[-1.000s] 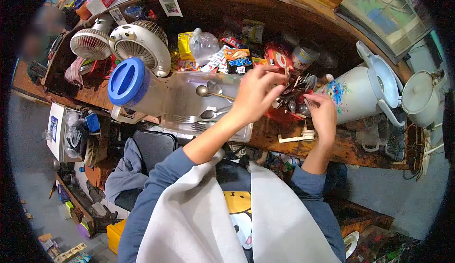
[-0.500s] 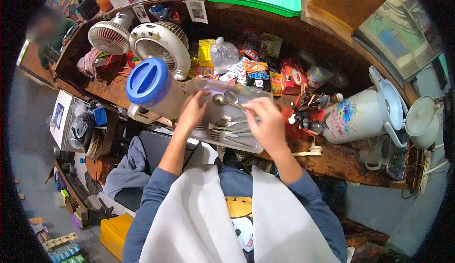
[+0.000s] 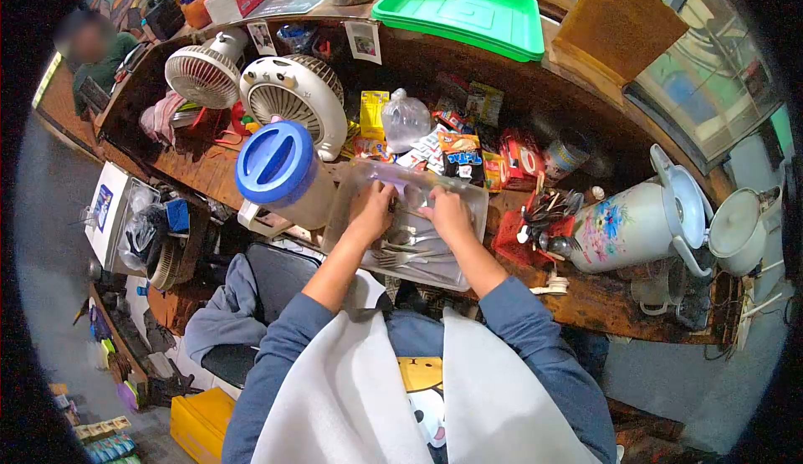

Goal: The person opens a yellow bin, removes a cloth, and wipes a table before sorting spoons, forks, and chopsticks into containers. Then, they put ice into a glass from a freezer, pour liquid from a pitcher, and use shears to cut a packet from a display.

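A clear plastic tray [image 3: 335, 217] with spoons and forks [image 3: 410, 256] in it sits at the counter's front edge. My left hand [image 3: 373, 210] reaches into its left half, fingers bent downward; what they touch is too small to make out. Over the right half is my right hand [image 3: 447, 215], its fingertips low among the spoons at the back; whether they grip one is unclear. A blue-lidded pitcher [image 3: 280, 171] stands just left of the tray.
Behind the tray are snack packets [image 3: 460, 150] and a knotted plastic bag [image 3: 406, 121]. Two fans [image 3: 293, 100] stand back left. To the right are a red cutlery basket [image 3: 510, 238] and a flowered container [image 3: 627, 225]. A person [image 3: 100, 54] is at far left.
My right hand no longer holds up the spoon; it has moved down into the tray. My left hand has shifted right, also into the tray. The whole view has shifted slightly.
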{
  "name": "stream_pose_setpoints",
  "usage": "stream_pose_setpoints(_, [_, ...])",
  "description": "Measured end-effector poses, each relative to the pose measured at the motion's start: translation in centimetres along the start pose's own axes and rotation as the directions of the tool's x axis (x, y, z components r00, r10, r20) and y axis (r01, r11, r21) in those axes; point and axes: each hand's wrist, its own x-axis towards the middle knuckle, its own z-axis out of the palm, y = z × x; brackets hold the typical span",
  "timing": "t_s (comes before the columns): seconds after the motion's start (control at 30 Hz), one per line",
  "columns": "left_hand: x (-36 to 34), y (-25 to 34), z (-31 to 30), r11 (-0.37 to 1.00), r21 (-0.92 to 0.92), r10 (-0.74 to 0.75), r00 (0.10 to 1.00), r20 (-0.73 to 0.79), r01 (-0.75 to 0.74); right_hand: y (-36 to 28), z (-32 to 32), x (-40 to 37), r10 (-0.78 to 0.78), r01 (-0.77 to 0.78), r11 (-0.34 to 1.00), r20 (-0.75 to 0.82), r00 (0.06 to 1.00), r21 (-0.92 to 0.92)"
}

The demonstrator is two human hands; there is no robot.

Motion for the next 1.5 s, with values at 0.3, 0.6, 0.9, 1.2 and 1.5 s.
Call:
stream_pose_setpoints(0.3, [-1.4,1.8,-2.9,0.993,-0.08,-0.082,0.997,0.01,0.083,0.8,0.7,0.4,-0.051,0.047,0.986,0.021,0.998,0.159])
stream_pose_setpoints(0.6, [-4.9,4.7,-6.5,0.951,-0.302,-0.107,0.987,-0.121,0.066,2.1,2.0,0.8,-0.063,0.066,0.979,-0.024,0.998,0.195])
stream_pose_setpoints(0.9, [-6.9,5.3,-6.6,0.93,-0.35,-0.201,0.952,-0.23,0.112,1.0,0.9,-0.3,-0.143,0.145,0.989,0.17,0.975,0.0])
stream_pose_setpoints(1.2, [-7.4,8.7,-9.2,0.554,-0.738,-0.21,0.793,-0.572,-0.385,-3.7,-9.4,-7.0,-0.011,0.331,0.694,-0.45,0.893,0.64])
stream_pose_setpoints(1.5, [-5.0,19.0,-9.5,0.391,-0.649,-0.087,0.676,-0.732,-0.652,5.3,-18.0,-11.8,0.084,0.665,0.624,-0.88,0.467,0.412])
